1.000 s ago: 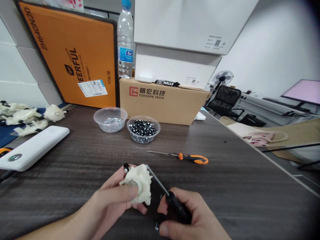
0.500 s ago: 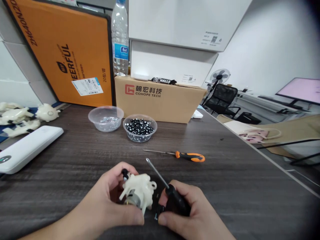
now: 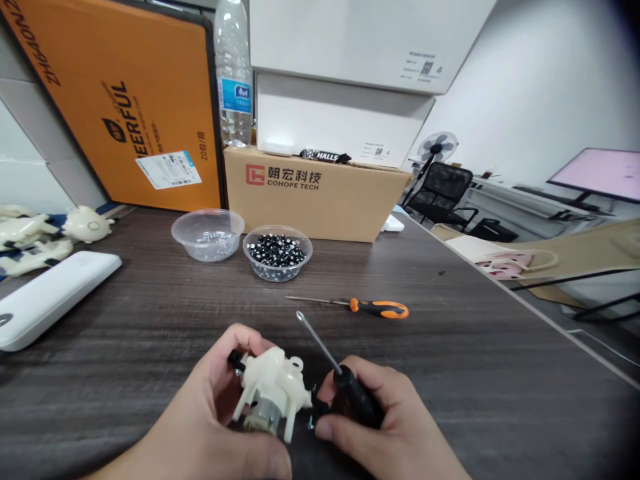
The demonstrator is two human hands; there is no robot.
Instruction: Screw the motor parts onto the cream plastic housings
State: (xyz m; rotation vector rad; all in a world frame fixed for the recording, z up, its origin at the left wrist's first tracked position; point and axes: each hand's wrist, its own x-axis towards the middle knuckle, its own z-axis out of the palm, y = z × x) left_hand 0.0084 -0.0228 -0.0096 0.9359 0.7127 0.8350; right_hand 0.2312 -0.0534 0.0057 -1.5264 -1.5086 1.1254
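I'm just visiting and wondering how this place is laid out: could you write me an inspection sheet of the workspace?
Surface: dark wood-grain desk.
Job's things: pale part with metal cylinder; black screwdriver, its tip off the part; tub of black pieces; tub of metal bits.
Clutter: orange screwdriver, power bank, more pale parts, bottle, candy pack.
Hands: left hand grips the pale part; right hand holds the black screwdriver and a small black piece.
Cables: nothing clearly seen on the desk.
Surroundings: boxes behind; fan, chair, screen at right.
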